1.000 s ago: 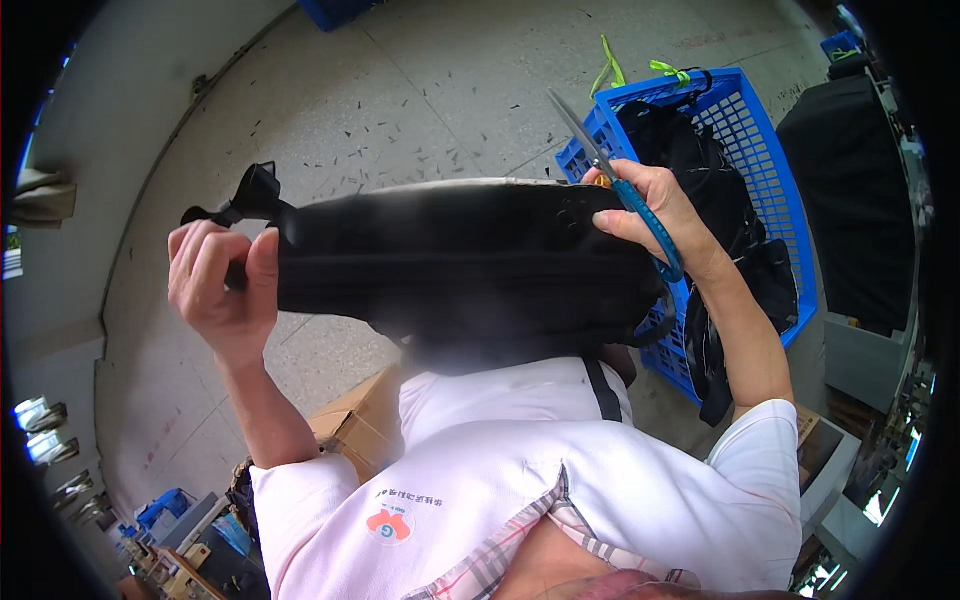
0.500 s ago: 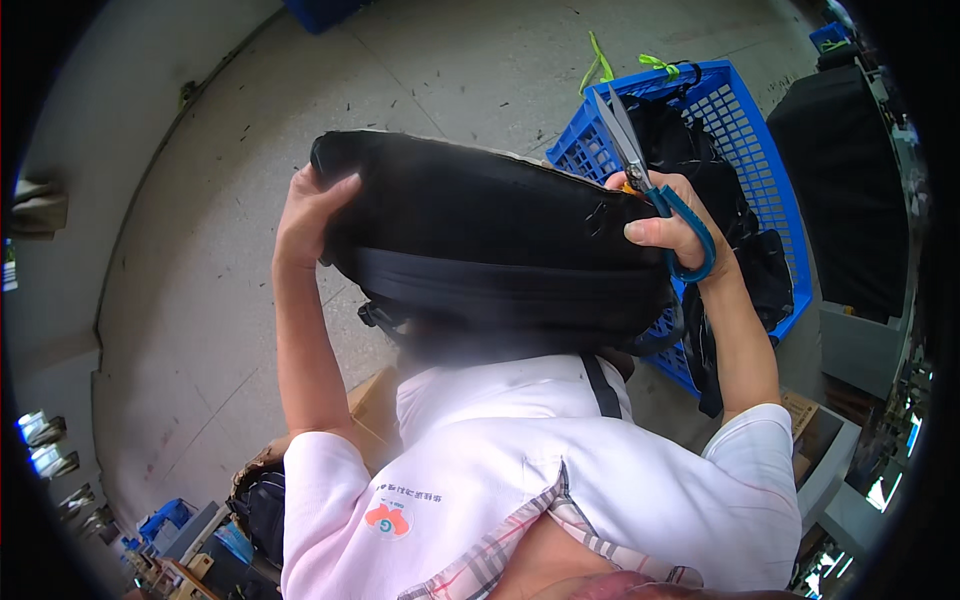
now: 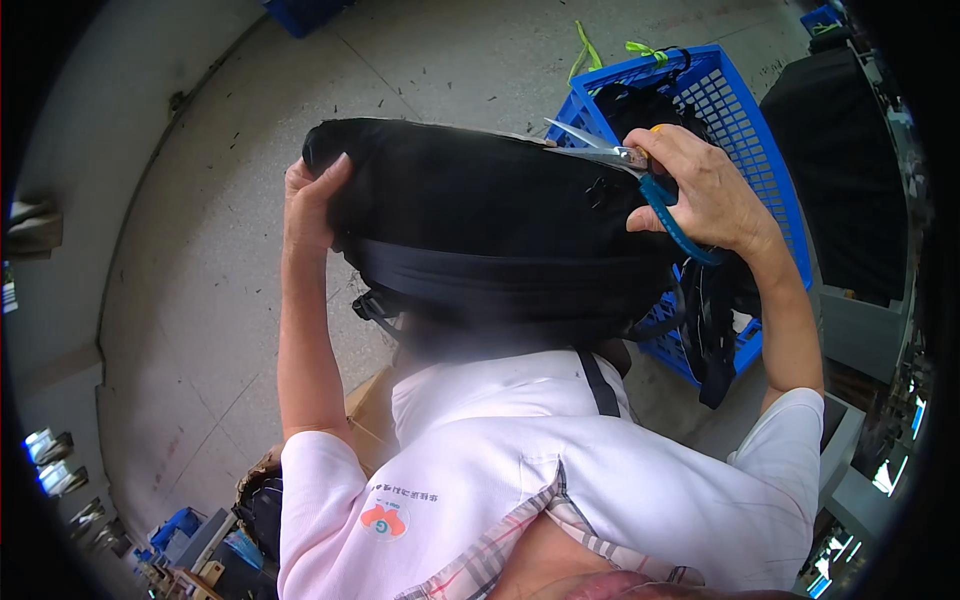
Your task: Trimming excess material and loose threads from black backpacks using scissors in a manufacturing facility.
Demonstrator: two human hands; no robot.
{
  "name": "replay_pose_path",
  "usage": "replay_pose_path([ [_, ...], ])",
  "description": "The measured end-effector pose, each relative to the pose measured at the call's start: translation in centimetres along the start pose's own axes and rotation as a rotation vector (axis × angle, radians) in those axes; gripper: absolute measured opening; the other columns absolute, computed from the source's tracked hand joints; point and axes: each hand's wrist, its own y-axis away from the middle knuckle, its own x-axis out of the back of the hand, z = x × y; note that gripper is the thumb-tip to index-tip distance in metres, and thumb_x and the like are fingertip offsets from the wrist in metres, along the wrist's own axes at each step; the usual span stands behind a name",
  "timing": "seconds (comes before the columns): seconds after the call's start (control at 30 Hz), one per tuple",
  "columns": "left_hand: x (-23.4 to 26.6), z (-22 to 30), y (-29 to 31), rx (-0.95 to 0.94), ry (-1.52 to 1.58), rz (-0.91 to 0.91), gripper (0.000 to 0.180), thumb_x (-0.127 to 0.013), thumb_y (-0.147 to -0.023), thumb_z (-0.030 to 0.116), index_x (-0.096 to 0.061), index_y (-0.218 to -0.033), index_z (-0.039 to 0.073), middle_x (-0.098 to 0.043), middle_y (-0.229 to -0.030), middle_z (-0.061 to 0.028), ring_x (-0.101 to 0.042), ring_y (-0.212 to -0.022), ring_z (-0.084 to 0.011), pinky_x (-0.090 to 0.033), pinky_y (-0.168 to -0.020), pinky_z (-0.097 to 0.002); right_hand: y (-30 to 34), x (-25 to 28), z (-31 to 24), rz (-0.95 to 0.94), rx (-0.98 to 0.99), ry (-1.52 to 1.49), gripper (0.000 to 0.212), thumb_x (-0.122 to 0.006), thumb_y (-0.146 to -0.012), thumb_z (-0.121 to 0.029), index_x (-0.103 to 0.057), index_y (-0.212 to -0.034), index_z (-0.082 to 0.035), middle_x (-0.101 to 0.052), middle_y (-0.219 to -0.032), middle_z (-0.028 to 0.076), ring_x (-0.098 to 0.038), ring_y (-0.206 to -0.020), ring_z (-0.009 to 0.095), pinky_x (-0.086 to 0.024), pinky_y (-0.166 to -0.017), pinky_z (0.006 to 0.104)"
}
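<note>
A black fabric bag (image 3: 470,200) is held up in front of my lap, its pale-edged seam on the far side. My left hand (image 3: 315,205) grips its left end, thumb on the near face. Around the blue handles of a pair of scissors (image 3: 625,158) curl the fingers of my right hand (image 3: 710,195). The parted blades point left along the bag's far edge near its right end; whether they touch the fabric I cannot tell. A black buckle (image 3: 368,306) dangles from a strap at the bag's lower left. A small loop of cord lies on the bag near the scissors.
Right of the bag stands a blue plastic basket (image 3: 787,200) with black pieces inside and green ribbon (image 3: 645,50) on its rim. Dark cloth (image 3: 840,180) covers something farther right. A cardboard box (image 3: 370,412) sits by my left side. Scraps dot the grey floor (image 3: 220,260).
My right hand has lifted off the bag's right end and turned the scissors from pointing away to pointing left, with the blades spread wider. My left hand still holds the bag.
</note>
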Motion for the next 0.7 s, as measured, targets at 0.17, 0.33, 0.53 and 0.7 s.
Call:
replay_pose_path([
  [0.17, 0.0, 0.1, 0.7, -0.044, 0.058, -0.052, 0.018, -0.058, -0.078, 0.003, -0.061, -0.096, 0.000, -0.064, -0.089, -0.0092, -0.062, -0.078, -0.0172, -0.051, -0.072, -0.0289, -1.7, -0.2, 0.3, 0.004, 0.134, 0.140, 0.070, -0.063, -0.061, -0.063, -0.055, -0.100, -0.005, -0.058, -0.083, 0.013, -0.058, -0.082, 0.026, -0.046, -0.079, 0.0364],
  [0.33, 1.1, -0.3, 0.9, -0.054, 0.099, -0.085, 0.020, -0.058, -0.078, 0.003, -0.061, -0.097, 0.000, -0.063, -0.093, -0.0101, -0.062, -0.082, -0.0183, -0.050, -0.075, -0.0296, -2.7, -0.3, 0.0, -0.051, 0.173, 0.194, 0.059, -0.059, -0.069, -0.058, -0.056, -0.093, -0.004, -0.057, -0.072, 0.011, -0.059, -0.070, 0.023, -0.049, -0.066, 0.0332],
  [0.53, 1.8, -0.5, 1.1, -0.033, 0.112, -0.060, 0.021, -0.058, -0.078, 0.004, -0.059, -0.099, 0.000, -0.062, -0.094, -0.0103, -0.061, -0.083, -0.0185, -0.049, -0.076, -0.0291, -3.2, -1.6, 0.1, 0.031, 0.257, 0.169, 0.048, -0.060, -0.074, -0.048, -0.055, -0.085, -0.002, -0.055, -0.062, 0.011, -0.058, -0.059, 0.021, -0.047, -0.054, 0.0305],
  [0.7, 2.2, -0.8, 1.1, -0.010, 0.119, -0.047, 0.022, -0.059, -0.078, 0.005, -0.059, -0.099, -0.001, -0.062, -0.094, -0.0101, -0.061, -0.082, -0.0188, -0.049, -0.075, -0.0286, -3.2, -2.7, 0.2, 0.108, 0.308, 0.149, 0.042, -0.061, -0.076, -0.042, -0.053, -0.079, -0.002, -0.052, -0.054, 0.009, -0.055, -0.048, 0.020, -0.044, -0.046, 0.0264],
])
